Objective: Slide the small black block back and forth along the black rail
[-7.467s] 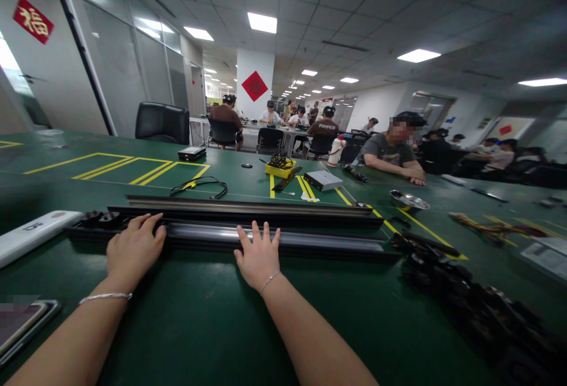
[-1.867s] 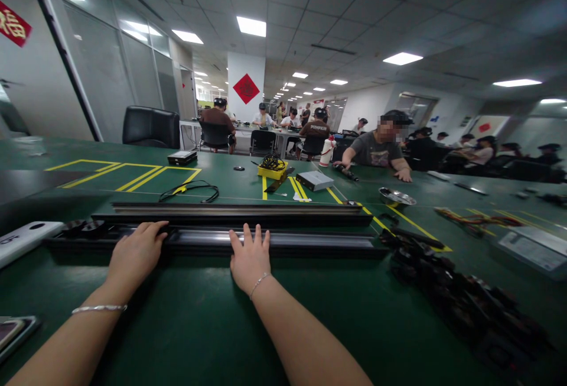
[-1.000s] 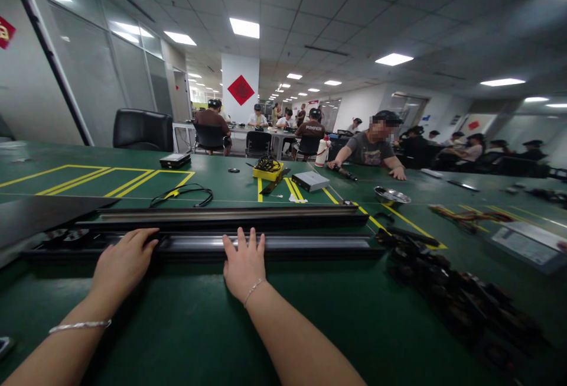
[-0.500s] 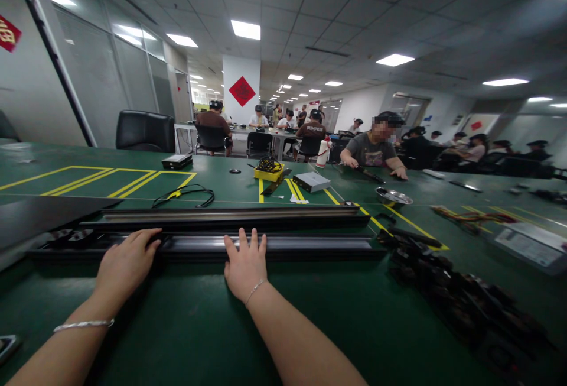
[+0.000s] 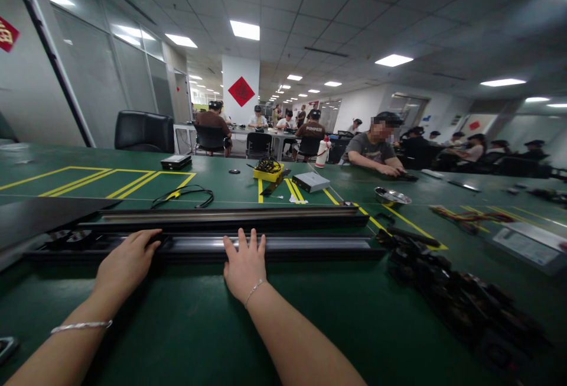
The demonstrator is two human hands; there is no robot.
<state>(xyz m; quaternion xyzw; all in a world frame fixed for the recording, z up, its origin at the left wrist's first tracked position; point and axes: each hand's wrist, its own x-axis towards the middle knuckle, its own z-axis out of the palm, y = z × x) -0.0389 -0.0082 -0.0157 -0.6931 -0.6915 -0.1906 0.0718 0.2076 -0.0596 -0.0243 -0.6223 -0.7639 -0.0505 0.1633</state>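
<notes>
Two bare hands rest at the near long black housing with a shiny grey strip along its middle (image 5: 310, 245), which lies lengthwise across the green tabletop (image 5: 190, 333) in front of the person. The left hand (image 5: 124, 263) lies bent over its near edge toward the left end; whether it grips cannot be told. The right hand (image 5: 245, 268) is unclenched, fingers spread and tips on the shiny strip near mid-length.

Just behind runs a second long black strip with a dull metallic channel (image 5: 266, 216), roughly parallel, leaving only a narrow gap. A dark flat panel (image 5: 44, 211) borders the left ends. At the right end, a heap of black parts (image 5: 460, 291) sits so close that contact cannot be judged; it slants toward the near right corner.

Green surface stretches from the housing's near edge back between the forearms. Beyond the far strip, a thin black cable loop (image 5: 208, 200) lies near its edge, and a shiny round metal bowl (image 5: 393, 195) stands past its right end.
</notes>
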